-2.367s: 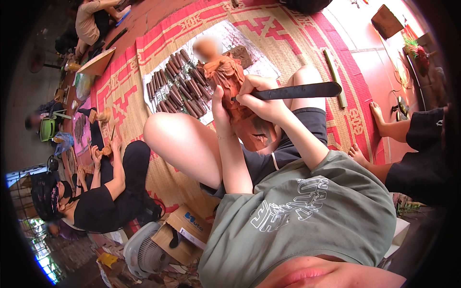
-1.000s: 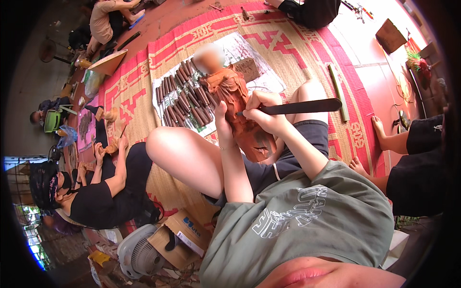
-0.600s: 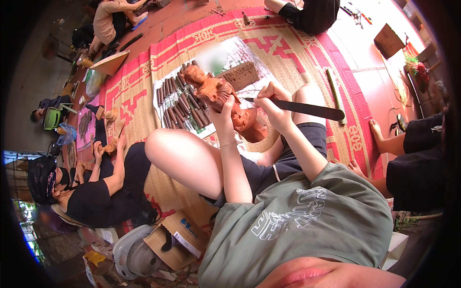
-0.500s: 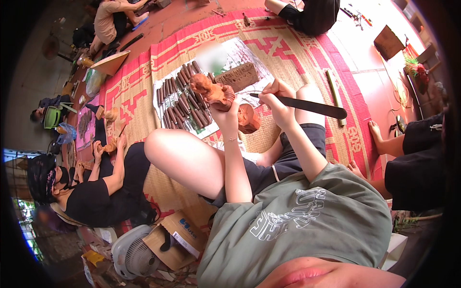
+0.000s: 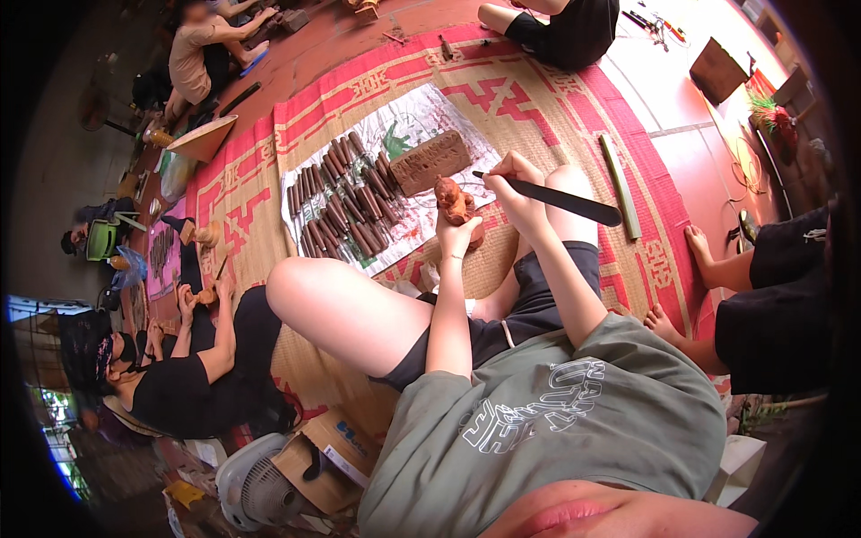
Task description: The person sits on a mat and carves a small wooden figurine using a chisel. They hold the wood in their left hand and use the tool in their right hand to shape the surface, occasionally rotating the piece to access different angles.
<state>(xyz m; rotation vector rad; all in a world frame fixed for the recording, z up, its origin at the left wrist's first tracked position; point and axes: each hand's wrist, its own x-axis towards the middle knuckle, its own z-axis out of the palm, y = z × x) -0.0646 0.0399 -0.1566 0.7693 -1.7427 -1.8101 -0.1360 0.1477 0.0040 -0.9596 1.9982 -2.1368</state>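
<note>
My left hand (image 5: 456, 237) grips a small reddish-brown carved wooden figurine (image 5: 453, 199), held upright in front of my lap. Just behind its fingers a second reddish wooden piece (image 5: 477, 235) is partly hidden. In my right hand (image 5: 517, 182) is a carving tool (image 5: 574, 204) with a long, dark, flat handle. The tool's thin tip points left, toward the figurine, with a small gap between them. Beyond my left hand, several dark-handled carving tools (image 5: 345, 193) lie in rows on a white printed sheet (image 5: 417, 112), beside a brown rectangular block (image 5: 430, 163).
A patterned red and straw mat (image 5: 516, 99) lies beneath me. A green-grey strip (image 5: 621, 188) rests on it to my right. At left, a person in black (image 5: 193, 377) works on a wooden piece; another person's feet (image 5: 704, 251) are at right. A fan (image 5: 260, 484) and cardboard box (image 5: 327, 462) stand lower left.
The figurine has swung from a leftward tilt to upright and come slightly right and down with my left hand. My right hand still holds the tool, its tip now apart from the figurine.
</note>
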